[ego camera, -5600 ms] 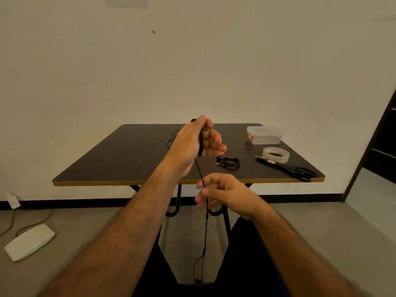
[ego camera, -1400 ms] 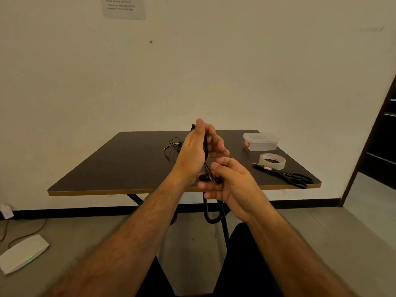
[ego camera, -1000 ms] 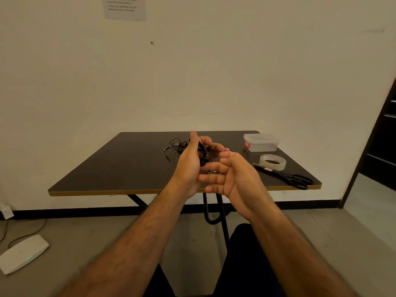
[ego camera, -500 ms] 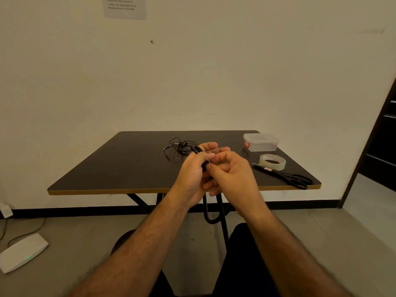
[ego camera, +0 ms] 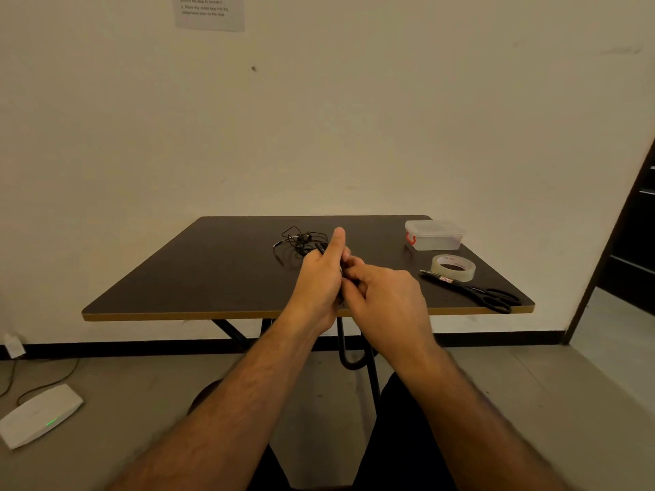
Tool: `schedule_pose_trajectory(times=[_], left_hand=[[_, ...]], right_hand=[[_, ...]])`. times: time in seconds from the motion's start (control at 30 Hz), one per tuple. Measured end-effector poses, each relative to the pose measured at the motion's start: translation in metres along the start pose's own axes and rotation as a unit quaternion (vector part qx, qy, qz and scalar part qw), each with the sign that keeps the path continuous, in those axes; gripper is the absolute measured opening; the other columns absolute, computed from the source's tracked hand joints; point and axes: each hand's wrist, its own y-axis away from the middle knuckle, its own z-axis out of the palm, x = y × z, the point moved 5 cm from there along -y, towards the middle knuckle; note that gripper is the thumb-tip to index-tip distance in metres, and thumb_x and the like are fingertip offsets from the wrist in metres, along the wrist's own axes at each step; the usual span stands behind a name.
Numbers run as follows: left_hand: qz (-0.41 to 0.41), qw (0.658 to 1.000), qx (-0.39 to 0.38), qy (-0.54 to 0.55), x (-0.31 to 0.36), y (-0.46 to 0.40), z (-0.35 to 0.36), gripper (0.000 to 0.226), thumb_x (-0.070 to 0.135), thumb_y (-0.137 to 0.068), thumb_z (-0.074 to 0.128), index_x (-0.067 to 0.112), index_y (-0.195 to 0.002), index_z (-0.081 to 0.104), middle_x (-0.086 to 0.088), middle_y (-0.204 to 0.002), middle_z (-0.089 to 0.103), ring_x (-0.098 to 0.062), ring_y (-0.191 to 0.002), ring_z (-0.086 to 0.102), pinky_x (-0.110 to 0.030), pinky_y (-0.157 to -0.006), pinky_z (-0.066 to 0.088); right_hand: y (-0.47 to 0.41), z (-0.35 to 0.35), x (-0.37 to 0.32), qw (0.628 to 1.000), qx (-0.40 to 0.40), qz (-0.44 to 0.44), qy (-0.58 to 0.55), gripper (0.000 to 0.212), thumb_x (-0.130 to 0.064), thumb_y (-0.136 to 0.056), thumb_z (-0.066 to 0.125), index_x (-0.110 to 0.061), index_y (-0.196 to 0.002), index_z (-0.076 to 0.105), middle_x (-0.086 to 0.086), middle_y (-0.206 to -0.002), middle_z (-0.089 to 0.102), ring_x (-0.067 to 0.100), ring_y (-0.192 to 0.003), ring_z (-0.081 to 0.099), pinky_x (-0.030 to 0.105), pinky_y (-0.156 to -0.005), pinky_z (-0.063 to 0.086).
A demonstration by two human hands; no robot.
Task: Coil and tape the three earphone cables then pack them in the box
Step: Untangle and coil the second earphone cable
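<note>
My left hand (ego camera: 319,278) holds a black earphone cable (ego camera: 321,247) wound around its fingers, thumb pointing up. Only a short bit of the coil shows above the knuckles. My right hand (ego camera: 386,299) presses against the left, its fingertips curled and pinching the coil between the two hands. Both hands hover above the front edge of the dark table (ego camera: 198,278). A second earphone cable (ego camera: 299,242) lies in a loose tangle behind them. The clear lidded box (ego camera: 434,235) with a red clasp stands at the back right.
A roll of clear tape (ego camera: 453,267) and black scissors (ego camera: 491,297) lie near the table's right edge. A white device with a green light (ego camera: 39,414) sits on the floor at the left. A dark doorway (ego camera: 634,242) is at the right.
The cable that hung down from my left hand is now wound up onto it. Both hands have sunk lower, and my right hand has closed in on the coil.
</note>
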Motion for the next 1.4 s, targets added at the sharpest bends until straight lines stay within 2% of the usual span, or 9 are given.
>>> schedule_pose_trajectory(times=[0.17, 0.27, 0.33, 0.43, 0.53, 0.67, 0.8, 1.1, 1.4], left_hand=[[-0.013, 0.999, -0.042, -0.018, 0.004, -0.004, -0.008, 0.045, 0.045, -0.102, 0.044, 0.018, -0.066, 0.044, 0.002, -0.058, 0.051, -0.013, -0.054, 0.048, -0.026, -0.051, 0.044], [-0.046, 0.991, -0.124, -0.017, 0.004, -0.002, -0.002, 0.047, 0.051, -0.099, 0.043, 0.019, -0.065, 0.041, 0.003, -0.057, 0.038, -0.010, -0.045, 0.036, -0.020, -0.041, 0.031], [-0.072, 0.978, -0.195, 0.007, 0.005, 0.001, 0.003, 0.049, 0.058, -0.093, 0.041, 0.018, -0.065, 0.040, 0.004, -0.056, 0.033, -0.007, -0.041, 0.028, -0.018, -0.037, 0.023], [-0.101, 0.953, -0.286, 0.031, 0.001, 0.007, 0.008, 0.052, 0.061, -0.091, 0.038, 0.017, -0.063, 0.043, 0.004, -0.055, 0.033, -0.003, -0.036, 0.028, -0.014, -0.033, 0.023], [-0.131, 0.933, -0.334, 0.040, -0.003, 0.010, 0.007, 0.056, 0.065, -0.090, 0.035, 0.017, -0.062, 0.045, 0.005, -0.054, 0.034, -0.001, -0.035, 0.029, -0.014, -0.032, 0.022], [-0.169, 0.915, -0.364, 0.042, -0.008, 0.011, 0.001, 0.058, 0.068, -0.088, 0.034, 0.017, -0.063, 0.046, 0.004, -0.054, 0.035, -0.002, -0.035, 0.032, -0.015, -0.033, 0.022], [-0.177, 0.928, -0.326, 0.014, -0.014, 0.006, -0.010, 0.061, 0.067, -0.089, 0.030, 0.017, -0.061, 0.046, 0.004, -0.053, 0.036, -0.003, -0.035, 0.034, -0.015, -0.032, 0.026], [-0.213, 0.958, -0.190, 0.008, -0.034, -0.018, -0.025, 0.055, 0.065, -0.088, 0.042, 0.019, -0.058, 0.043, 0.007, -0.047, 0.035, -0.003, -0.032, 0.031, -0.013, -0.030, 0.026], [-0.153, 0.987, 0.025, -0.032, -0.059, -0.077, -0.047, 0.048, 0.051, -0.098, 0.050, 0.017, -0.065, 0.053, 0.004, -0.054, 0.044, -0.008, -0.041, 0.036, -0.018, -0.038, 0.032]], right_hand=[[-0.002, -0.015, 0.012, 0.987, 0.060, 0.018, -0.147, 0.017, -0.035, -0.094, 0.062, -0.028, -0.084, 0.074, -0.013, -0.065, 0.067, 0.003, -0.060, 0.061, 0.023, -0.058, 0.052], [-0.015, -0.013, 0.038, 0.926, 0.072, 0.124, -0.350, 0.012, -0.027, -0.094, 0.064, -0.020, -0.085, 0.067, -0.006, -0.061, 0.062, 0.011, -0.056, 0.058, 0.029, -0.052, 0.051], [-0.024, -0.003, 0.049, 0.876, -0.012, 0.172, -0.450, 0.015, -0.027, -0.097, 0.060, -0.013, -0.098, 0.066, 0.002, -0.075, 0.066, 0.022, -0.072, 0.064, 0.036, -0.062, 0.057], [-0.022, 0.019, 0.047, 0.796, -0.218, 0.149, -0.545, 0.037, -0.033, -0.103, 0.044, -0.012, -0.129, 0.059, 0.009, -0.112, 0.069, 0.026, -0.104, 0.067, 0.048, -0.092, 0.056], [-0.018, 0.026, 0.041, 0.740, -0.273, 0.125, -0.602, 0.042, -0.038, -0.101, 0.043, -0.008, -0.123, 0.062, 0.013, -0.114, 0.067, 0.027, -0.104, 0.065, 0.050, -0.094, 0.053], [-0.016, 0.027, 0.038, 0.754, -0.267, 0.097, -0.593, 0.031, -0.032, -0.096, 0.047, -0.017, -0.085, 0.072, 0.006, -0.092, 0.068, 0.018, -0.088, 0.066, 0.039, -0.081, 0.056], [-0.017, 0.032, 0.045, 0.764, -0.263, 0.100, -0.581, 0.022, -0.027, -0.097, 0.053, -0.014, -0.090, 0.070, 0.007, -0.088, 0.068, 0.018, -0.084, 0.066, 0.043, -0.086, 0.056], [-0.026, 0.055, 0.063, 0.853, -0.165, 0.131, -0.478, 0.020, -0.020, -0.100, 0.054, -0.015, -0.087, 0.068, 0.008, -0.085, 0.071, 0.024, -0.083, 0.069, 0.049, -0.082, 0.059], [-0.052, 0.087, 0.084, 0.894, -0.064, 0.184, -0.404, 0.015, -0.018, -0.099, 0.056, -0.012, -0.090, 0.067, 0.011, -0.084, 0.071, 0.020, -0.075, 0.069, 0.037, -0.067, 0.061]])
